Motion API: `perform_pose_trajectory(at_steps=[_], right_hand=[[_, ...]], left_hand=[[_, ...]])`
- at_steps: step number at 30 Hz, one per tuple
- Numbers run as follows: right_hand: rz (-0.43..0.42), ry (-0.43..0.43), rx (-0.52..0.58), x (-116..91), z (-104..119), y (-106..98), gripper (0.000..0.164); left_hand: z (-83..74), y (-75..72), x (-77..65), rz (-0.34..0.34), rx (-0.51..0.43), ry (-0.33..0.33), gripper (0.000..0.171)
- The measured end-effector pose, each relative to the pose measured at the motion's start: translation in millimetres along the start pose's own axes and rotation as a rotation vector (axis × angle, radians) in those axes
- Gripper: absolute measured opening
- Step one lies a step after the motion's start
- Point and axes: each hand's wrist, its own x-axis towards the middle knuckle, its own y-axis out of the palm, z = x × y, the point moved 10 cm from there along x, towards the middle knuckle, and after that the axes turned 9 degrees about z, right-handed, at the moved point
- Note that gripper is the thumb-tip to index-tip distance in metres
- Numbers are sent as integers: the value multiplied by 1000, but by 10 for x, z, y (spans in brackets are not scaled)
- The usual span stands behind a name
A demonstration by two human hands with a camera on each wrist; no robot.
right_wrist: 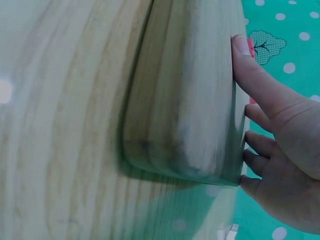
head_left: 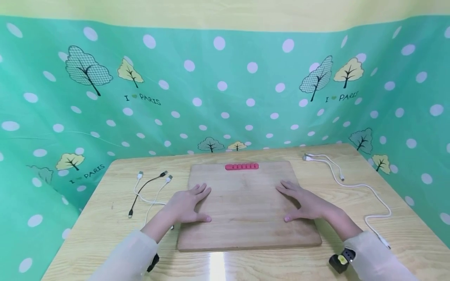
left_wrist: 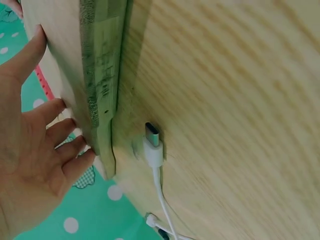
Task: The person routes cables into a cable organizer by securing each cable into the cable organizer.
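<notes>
A wooden board [head_left: 246, 210] lies flat on the table, with a red cable holder strip [head_left: 241, 166] along its far edge. On the board's left side rests my left hand [head_left: 190, 205], fingers spread and thumb pointing inward. My right hand [head_left: 305, 201] rests on the right side in the same way. The left wrist view shows the left fingertips [left_wrist: 61, 103] at the board's surface and a white USB-C plug [left_wrist: 153, 150] on the table beside its edge. In the right wrist view, the right thumb and fingertips touch the board [right_wrist: 200, 115].
Left of the board lie a black short cable [head_left: 140, 191] and white cables [head_left: 142, 198] with USB plugs, partly behind the left forearm. To the right, white cables [head_left: 355, 185] curve along the table [head_left: 397, 234]. A green dotted curtain [head_left: 225, 97] hangs around the table's back and sides.
</notes>
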Motion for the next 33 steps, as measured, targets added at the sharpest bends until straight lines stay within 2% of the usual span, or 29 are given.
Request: perform_pose_trajectory(at_steps=[13, 24, 33], right_hand=[[74, 68, -64, 111, 21, -13, 99], [77, 43, -66, 101, 15, 21, 99], [61, 19, -54, 87, -15, 11, 98]], left_hand=[[-20, -28, -5, -25, 4, 4, 90], [-28, 19, -11, -28, 3, 1, 91], [-54, -17, -5, -40, 15, 0, 91]])
